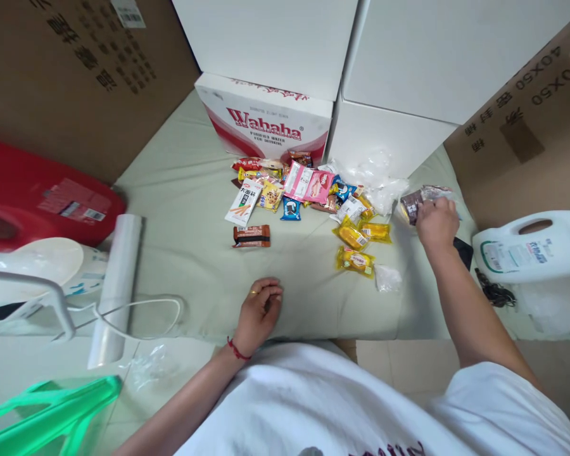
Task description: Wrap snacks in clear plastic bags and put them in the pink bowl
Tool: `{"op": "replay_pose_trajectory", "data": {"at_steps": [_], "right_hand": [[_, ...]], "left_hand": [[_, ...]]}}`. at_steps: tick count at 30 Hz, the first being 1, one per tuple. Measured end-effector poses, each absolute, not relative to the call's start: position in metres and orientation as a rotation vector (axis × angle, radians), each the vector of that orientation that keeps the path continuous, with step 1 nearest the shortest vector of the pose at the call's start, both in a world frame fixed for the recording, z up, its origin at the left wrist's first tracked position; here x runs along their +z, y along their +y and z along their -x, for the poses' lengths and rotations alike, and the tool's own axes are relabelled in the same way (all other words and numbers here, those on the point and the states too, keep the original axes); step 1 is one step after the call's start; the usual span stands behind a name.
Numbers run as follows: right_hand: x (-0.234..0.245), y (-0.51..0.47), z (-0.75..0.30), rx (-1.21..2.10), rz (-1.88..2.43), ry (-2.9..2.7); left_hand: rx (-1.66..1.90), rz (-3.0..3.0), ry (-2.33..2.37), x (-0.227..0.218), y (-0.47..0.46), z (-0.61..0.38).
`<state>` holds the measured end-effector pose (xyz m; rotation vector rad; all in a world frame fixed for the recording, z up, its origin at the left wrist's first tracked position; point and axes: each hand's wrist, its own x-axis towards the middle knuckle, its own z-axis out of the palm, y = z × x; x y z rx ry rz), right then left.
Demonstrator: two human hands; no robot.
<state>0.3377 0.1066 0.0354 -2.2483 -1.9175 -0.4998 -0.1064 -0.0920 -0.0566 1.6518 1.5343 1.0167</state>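
Observation:
My right hand [437,223] reaches far to the right, its fingers closed on a brown snack packet [411,207] beside some clear plastic wrapping. My left hand [261,310] rests on the green sheet near my body, fingers loosely curled with nothing seen in them. Ahead of it lies a brown-wrapped snack [251,236]. A pile of small packaged snacks sits beyond, among them a pink packet [308,183], a white packet of stick snacks [244,202] and a blue packet [291,209]. Several yellow-wrapped snacks [355,260] lie between my hands, close to a small clear wrapper [388,278].
A Wahaba-style white and red water carton [270,120] backs the pile. Crumpled clear plastic bags [375,180] lie left of my right hand. A white jug [532,247] stands to the right; a red jug [42,196], plastic roll [116,285] and white cable [178,316] are at left.

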Motion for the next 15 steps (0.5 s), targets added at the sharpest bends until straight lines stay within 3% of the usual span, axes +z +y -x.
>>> {"op": "replay_pose_trajectory", "data": {"at_steps": [6,15], "right_hand": [[0.020,0.115,-0.359,-0.617,2.165,-1.950],[0.027,0.100,-0.389,-0.437,1.880,-2.181]], "left_hand": [[1.010,-1.810,1.500,-0.053,-0.095,0.104],[1.046,-1.790,1.468,-0.053,-0.097,0.106]]}}
